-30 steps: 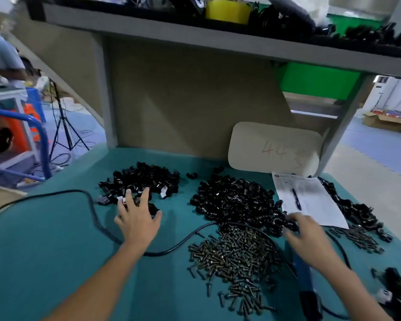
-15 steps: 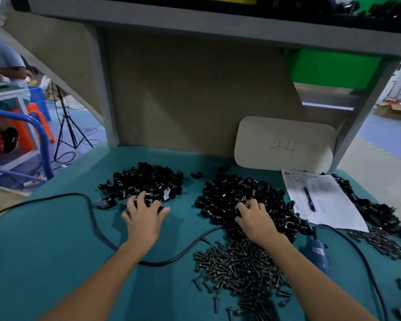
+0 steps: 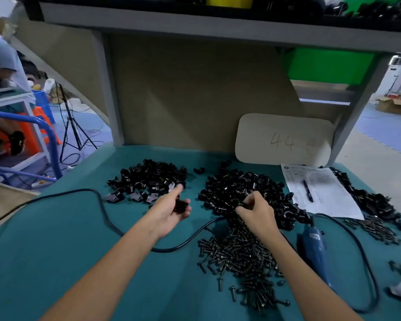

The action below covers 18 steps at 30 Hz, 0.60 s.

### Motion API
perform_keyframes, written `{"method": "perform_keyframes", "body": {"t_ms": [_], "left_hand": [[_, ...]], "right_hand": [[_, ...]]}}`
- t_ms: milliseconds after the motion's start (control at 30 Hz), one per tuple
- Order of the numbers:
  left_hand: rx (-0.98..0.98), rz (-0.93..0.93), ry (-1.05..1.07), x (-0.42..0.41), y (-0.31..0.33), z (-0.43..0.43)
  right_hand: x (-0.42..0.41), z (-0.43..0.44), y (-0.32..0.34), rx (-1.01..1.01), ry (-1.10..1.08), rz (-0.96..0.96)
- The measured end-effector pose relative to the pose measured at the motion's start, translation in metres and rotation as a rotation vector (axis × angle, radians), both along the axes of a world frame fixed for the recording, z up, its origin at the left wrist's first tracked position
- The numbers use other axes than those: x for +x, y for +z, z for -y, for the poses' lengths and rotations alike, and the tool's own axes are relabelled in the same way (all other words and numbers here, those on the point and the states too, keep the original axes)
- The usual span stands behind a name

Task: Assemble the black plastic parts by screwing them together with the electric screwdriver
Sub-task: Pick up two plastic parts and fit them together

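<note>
**Two parts in the fingers, driver idle beside the screw heap**

Left hand [image 3: 171, 212]: closed lightly round one small black part [image 3: 180, 205], thumb against fingers, index finger out. Raised just left of the far end of the screw heap [image 3: 239, 253]. Blurred, so exact seating of the part not to be told.

Right hand [image 3: 257, 214]: fingers curled down into the middle pile [image 3: 243, 188] directly behind the screw heap, apparently pinching a second black piece [image 3: 243, 203], hard to tell from its neighbours.

Hazards, as judged:
- Slip of the left-hand part out of so light a pinch, lost among loose stock.
- More than one piece, or the wrong one, lifted from the tangled middle pile.
- Snag on the cable [image 3: 107, 218] running in from the left of the screw heap under the left wrist, dragging screws across the table [image 3: 56, 262].
- No free hand for the tool with both already occupied.

Positions, outward from the grips:
- Black part: inside the left fingers, clear of the table.
- Screws: on the near side of the right wrist, partly under the forearm.
- Electric screwdriver [image 3: 315, 249]: unheld, flat, just right of the screw heap and of the right forearm.
- Left pile [image 3: 148, 179]: behind and left of the screw heap, beyond the left fingertips.
- Paper sheet [image 3: 322, 195] with pen [image 3: 307, 191]: behind and right of the screw heap.
</note>
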<state>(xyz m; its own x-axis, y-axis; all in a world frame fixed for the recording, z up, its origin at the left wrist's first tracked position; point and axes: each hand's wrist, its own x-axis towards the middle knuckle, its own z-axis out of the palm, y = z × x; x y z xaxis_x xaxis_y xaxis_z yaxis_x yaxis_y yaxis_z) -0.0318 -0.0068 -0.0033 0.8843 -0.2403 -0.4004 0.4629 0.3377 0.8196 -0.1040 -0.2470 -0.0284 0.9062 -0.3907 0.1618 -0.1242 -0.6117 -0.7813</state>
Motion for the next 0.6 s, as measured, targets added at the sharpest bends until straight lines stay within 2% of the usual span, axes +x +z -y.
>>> {"method": "perform_keyframes", "body": {"t_ms": [67, 167, 300, 367, 467, 600], "left_hand": [[-0.048, 0.048, -0.099, -0.011, -0.005, 0.001], [0.097, 0.172, -0.261, -0.033, -0.005, 0.000], [0.190, 0.263, -0.408, -0.060, -0.010, 0.000], [0.401, 0.424, -0.473, -0.072, -0.019, 0.002], [0.774, 0.743, -0.396, -0.085, -0.038, 0.004], [0.960, 0.940, -0.368, -0.097, -0.068, 0.011]], "right_hand": [[-0.021, -0.009, 0.002, 0.156, 0.026, 0.010], [-0.053, -0.022, 0.000, 0.358, 0.078, 0.038], [-0.086, -0.030, -0.015, 0.597, 0.092, 0.093], [-0.099, -0.034, -0.022, 0.693, 0.088, 0.099], [-0.111, -0.040, -0.030, 0.783, 0.086, 0.077], [-0.123, -0.048, -0.038, 0.836, 0.037, 0.055]]}}
